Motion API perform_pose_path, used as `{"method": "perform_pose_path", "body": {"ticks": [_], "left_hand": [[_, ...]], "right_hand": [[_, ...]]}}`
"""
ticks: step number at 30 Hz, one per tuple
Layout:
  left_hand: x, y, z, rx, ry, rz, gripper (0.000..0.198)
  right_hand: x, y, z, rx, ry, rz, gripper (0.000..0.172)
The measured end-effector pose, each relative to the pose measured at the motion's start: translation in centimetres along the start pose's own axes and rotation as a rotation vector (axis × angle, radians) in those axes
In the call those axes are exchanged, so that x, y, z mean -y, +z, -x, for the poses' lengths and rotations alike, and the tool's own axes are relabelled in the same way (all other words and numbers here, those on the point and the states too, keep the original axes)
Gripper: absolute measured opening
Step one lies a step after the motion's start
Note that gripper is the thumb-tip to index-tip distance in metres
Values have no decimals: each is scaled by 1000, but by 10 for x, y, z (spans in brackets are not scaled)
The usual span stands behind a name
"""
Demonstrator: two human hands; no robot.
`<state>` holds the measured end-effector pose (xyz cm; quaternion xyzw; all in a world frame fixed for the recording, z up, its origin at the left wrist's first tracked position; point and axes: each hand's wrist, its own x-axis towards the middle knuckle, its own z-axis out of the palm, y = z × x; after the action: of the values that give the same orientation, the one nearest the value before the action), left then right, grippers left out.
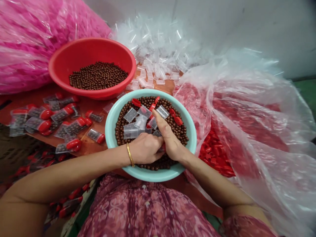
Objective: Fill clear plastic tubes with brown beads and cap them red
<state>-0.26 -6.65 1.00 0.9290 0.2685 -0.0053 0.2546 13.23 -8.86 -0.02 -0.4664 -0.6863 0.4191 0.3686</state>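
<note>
A pale turquoise bowl (110,123) holds brown beads (120,131), several clear plastic cases (130,115) and a few red caps (175,117). Over its near half, my left hand (148,148), with a gold bangle at the wrist, is closed with its fingers curled. My right hand (170,138) presses against it from the right, thumb pointing up and away. A bit of red shows between the hands; the rest of what they hold is hidden.
A red bowl (55,70) of brown beads stands behind on the left. Filled cases with red caps (63,113) lie left. Clear cases (148,77) are heaped behind; a plastic bag (237,121) of red caps is right, a pink bag (32,39) far left.
</note>
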Motion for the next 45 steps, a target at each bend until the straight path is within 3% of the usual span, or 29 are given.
{"method": "perform_pose_path", "body": {"ticks": [4,7,8,10,12,14,17,19,21,23,25,27,30,32,35,40,43,45], "left_hand": [[0,0,-2,-90,48,18,27],[-3,-13,3,-238,3,106,26],[-1,-20,9,-285,-43,126,25],[8,-34,30,-395,-170,149,24],[28,-47,59,-532,-346,136,24],[57,-57,92,-631,-604,-9,28],[95,-66,129,-536,-932,-390,34],[103,-69,136,-513,-882,-562,37],[92,-68,127,-585,-630,-599,35],[67,-59,104,-601,-319,-530,27],[39,-45,73,-464,-85,-460,20],[18,-27,40,-276,50,-505,21],[9,-7,-3,-124,243,-533,20],[11,-2,-21,-54,253,-517,18],[10,-6,-30,52,127,-439,26],[2,-14,-26,178,-215,-207,17],[5,-10,-36,258,-319,-89,26],[9,-7,-47,250,-375,2,31]], "right_hand": [[9,-2,-5,-22,-7,-114,71],[10,-18,-10,-197,-43,-94,78],[7,-28,-11,-283,-70,16,73],[-3,-50,-10,-417,-133,361,45],[-15,-72,-7,-369,-195,798,28],[-27,-90,-4,-171,-258,1090,28],[-36,-101,-3,82,-328,1306,36],[-37,-102,-5,141,-356,1371,32],[-35,-101,-8,154,-381,1402,24],[-34,-98,-10,128,-395,1406,17],[-35,-95,-9,52,-405,1365,14],[-39,-90,-4,-50,-400,1266,12],[-47,-82,6,-196,-362,1089,13],[-52,-78,11,-307,-308,1003,17],[-53,-76,15,-421,-224,865,22],[-50,-78,14,-433,-170,681,19],[-50,-78,15,-448,-152,628,19],[-51,-78,15,-457,-148,621,19]]}}
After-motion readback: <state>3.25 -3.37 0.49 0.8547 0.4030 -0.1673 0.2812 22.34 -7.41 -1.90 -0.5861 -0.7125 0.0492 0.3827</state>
